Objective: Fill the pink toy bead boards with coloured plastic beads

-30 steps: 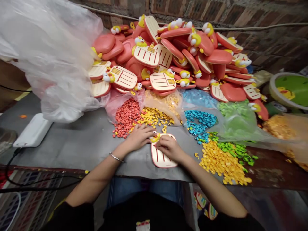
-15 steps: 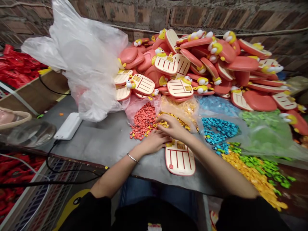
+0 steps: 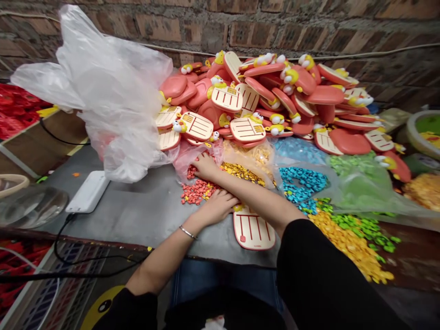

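My right hand (image 3: 205, 167) reaches into the red plastic pieces (image 3: 198, 191) at the mouth of a pink bag; its fingers are apart and touch the pile. Below it, my left hand (image 3: 220, 207), with a silver bracelet on the wrist, lies with fingers stretched toward the top of a cream board (image 3: 255, 231). The board has a red rim, dark red slots and one small red piece at its lower left. My right forearm crosses over its upper part, so its yellow top is mostly hidden. Yellow pieces (image 3: 242, 172) lie beside the right forearm.
Behind the bags rises a heap of red-backed toy boards (image 3: 247, 98). Blue pieces (image 3: 302, 180), green pieces (image 3: 373, 233) and orange-yellow pieces (image 3: 354, 245) spread to the right. A white plastic bag (image 3: 113, 91), a white power bank (image 3: 88, 192) and its cable are on the left.
My right hand has moved left and away from me, from the yellow pieces into the red ones. My left hand stays by the board's top. The view has shifted slightly.
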Available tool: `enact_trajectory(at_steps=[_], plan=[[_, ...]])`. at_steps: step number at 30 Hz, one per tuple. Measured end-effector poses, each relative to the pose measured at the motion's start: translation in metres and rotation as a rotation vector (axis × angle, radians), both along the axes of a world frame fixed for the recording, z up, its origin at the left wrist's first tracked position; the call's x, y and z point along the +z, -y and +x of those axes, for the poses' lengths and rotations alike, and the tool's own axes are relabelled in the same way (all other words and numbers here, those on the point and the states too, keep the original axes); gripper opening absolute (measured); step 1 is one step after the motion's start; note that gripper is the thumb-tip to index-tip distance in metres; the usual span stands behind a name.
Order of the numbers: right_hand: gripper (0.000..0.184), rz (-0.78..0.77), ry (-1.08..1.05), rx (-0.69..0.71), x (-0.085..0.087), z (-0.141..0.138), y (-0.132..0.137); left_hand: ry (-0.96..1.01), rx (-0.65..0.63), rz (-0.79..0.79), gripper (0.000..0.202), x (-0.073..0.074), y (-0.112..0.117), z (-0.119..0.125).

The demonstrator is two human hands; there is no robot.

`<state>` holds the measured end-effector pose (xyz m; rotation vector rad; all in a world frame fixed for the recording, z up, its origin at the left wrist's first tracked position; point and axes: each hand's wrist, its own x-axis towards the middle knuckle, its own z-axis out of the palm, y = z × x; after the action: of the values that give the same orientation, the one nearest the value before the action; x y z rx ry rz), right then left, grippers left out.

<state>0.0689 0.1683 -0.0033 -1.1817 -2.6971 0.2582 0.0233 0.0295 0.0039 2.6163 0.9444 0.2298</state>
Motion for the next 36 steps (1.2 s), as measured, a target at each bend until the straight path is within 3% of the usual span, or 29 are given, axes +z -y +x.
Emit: enact_trajectory(at_steps=[7, 11, 15, 19, 21, 24, 29, 33, 36], plan=[[0.027, -0.103, -0.253, -0.07, 0.006, -0.001, -0.016, 0.039, -0.004, -0.044, 0.034, -0.007, -0.003, -0.001], [0.023, -0.177, -0.453, -0.177, 0.017, 0.018, -0.012, 0.051, -0.031, -0.035, 0.032, -0.009, -0.005, -0.002], [0.019, -0.266, -0.767, -0.257, 0.031, 0.069, 0.006, 0.053, -0.065, -0.042, 0.03, -0.006, -0.006, -0.004], [0.02, -0.378, -1.036, -0.337, 0.03, 0.144, 0.05, 0.044, -0.063, -0.054, 0.03, -0.006, -0.007, -0.005], [0.02, -0.338, -1.018, -0.416, 0.02, 0.176, 0.077, 0.042, -0.068, -0.057, 0.03, -0.007, -0.008, -0.006], [0.018, -0.121, -0.826, -0.475, -0.002, 0.207, 0.112, 0.055, -0.067, -0.054, 0.03, -0.01, -0.009, -0.007], [0.023, 0.035, -0.606, -0.435, -0.03, 0.215, 0.133, 0.077, -0.08, -0.07, 0.03, -0.011, -0.01, -0.008], [0.02, 0.009, -0.56, -0.396, -0.033, 0.215, 0.131, 0.083, -0.08, -0.081, 0.03, -0.009, -0.01, -0.008], [0.046, -0.077, -0.555, -0.343, -0.026, 0.22, 0.132, 0.077, -0.068, -0.094, 0.031, -0.008, -0.009, -0.007]])
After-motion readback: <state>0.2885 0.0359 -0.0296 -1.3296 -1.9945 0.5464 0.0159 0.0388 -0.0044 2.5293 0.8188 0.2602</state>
